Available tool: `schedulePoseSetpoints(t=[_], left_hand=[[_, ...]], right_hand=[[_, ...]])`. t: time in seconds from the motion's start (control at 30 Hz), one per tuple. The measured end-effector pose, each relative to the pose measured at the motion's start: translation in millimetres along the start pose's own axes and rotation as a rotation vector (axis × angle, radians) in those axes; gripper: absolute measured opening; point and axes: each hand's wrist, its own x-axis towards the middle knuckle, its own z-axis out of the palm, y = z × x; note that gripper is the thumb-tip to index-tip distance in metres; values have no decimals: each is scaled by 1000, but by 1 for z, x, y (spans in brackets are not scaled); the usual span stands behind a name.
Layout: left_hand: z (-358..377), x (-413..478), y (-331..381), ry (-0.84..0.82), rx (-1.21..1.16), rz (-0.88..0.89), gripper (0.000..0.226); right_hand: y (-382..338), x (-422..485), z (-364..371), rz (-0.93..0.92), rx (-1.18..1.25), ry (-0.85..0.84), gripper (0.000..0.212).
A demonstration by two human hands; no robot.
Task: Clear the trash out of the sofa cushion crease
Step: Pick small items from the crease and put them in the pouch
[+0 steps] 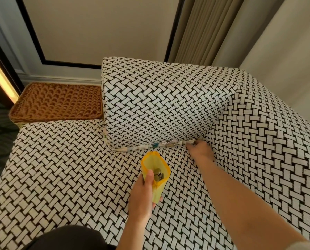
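From above, the left hand (141, 192) is wrapped around a yellow pouch (155, 175), its mouth open with coins (158, 175) inside. The right hand (200, 149) reaches to the crease (168, 144) where the back cushion (159, 105) meets the seat (78, 168); its fingers are blurred, so I can't tell the grip. Crumpled paper scraps (156, 145) line that crease. A wicker basket (58, 103) sits behind.

single head-worn view, looking forward and steeply down from above the sofa seat (60, 177). wide-angle, edges bowed. close range: both forearms enter from the bottom edge. back cushion (159, 105) centre frame, wall and curtain (201, 29) beyond.
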Motion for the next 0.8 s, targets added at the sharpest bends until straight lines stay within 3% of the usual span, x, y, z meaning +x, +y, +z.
schedulePoseSetpoints(t=[0.3,0.47,0.67,0.8], left_hand=[[-1,3,-6,-18,2,-1,41],[-1,5,-7,-27,-15,-1,41],[0,4,-8,-33,19,33,45],[1,2,-5,-43,-2,4,44]], right_hand=[[-9,-1,15,-30,-32,145,28],[5,-7,21,-167,44,219,19],[17,-48,24,-335,241,225,25],[18,-107,14,-253,634,38,26]])
